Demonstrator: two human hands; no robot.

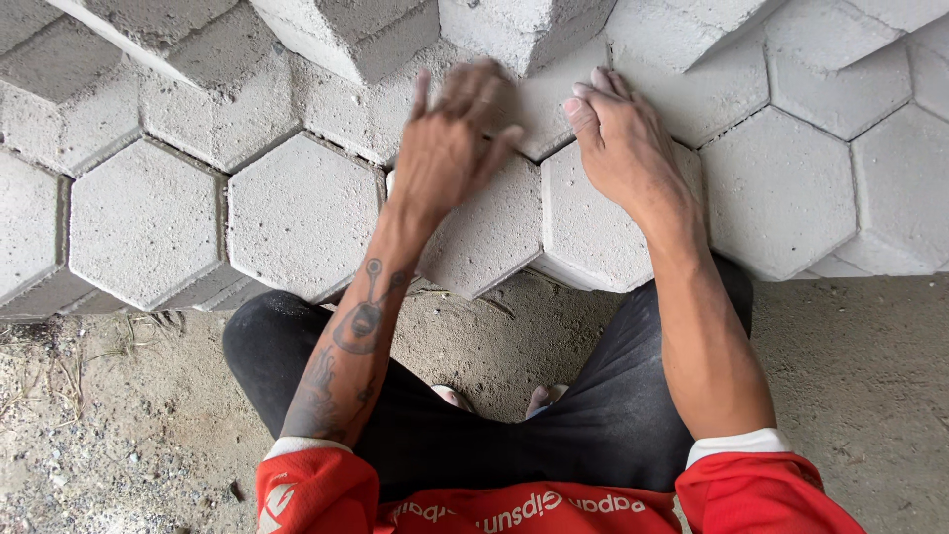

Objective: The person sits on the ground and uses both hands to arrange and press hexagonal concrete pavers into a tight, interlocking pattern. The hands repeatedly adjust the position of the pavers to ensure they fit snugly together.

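- Forearms reach forward over bent knees in black trousers (593, 415), side by side, the left one tattooed.
- Left hand (445, 148) lies palm down, fingers spread and blurred, on a grey hexagonal paving block (489, 237).
- Right hand (618, 138) rests flat, fingers together, on the neighbouring hexagonal block (593, 237), fingertips touching the block beyond.
- Both blocks sit at the near edge of the laid paving, beside bare sandy ground (860, 396).

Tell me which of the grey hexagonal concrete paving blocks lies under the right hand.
It is the grey hexagonal concrete block at the front edge of the paving, just right of centre. The right hand rests on it; the left hand covers its left neighbour.
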